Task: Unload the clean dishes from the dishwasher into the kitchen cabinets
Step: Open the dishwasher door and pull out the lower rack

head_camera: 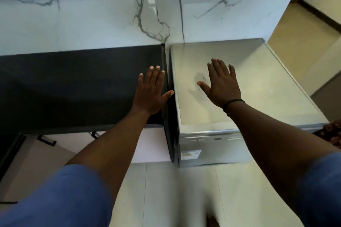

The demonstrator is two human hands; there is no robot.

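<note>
A silver dishwasher (258,86) stands against the marble wall at the right, its door closed and its control strip facing me. My right hand (221,84) is spread flat with straight fingers over its top, holding nothing. My left hand (151,92) is likewise flat with straight fingers over the black countertop (73,86) beside the dishwasher, its thumb reaching toward the gap between the two. No dishes are in view.
Below the black countertop are pale cabinet fronts (153,145) with dark handles (46,140). A cable (181,14) runs down the marble wall behind the dishwasher. Pale floor tiles (184,190) lie in front; a doorway opens at the right.
</note>
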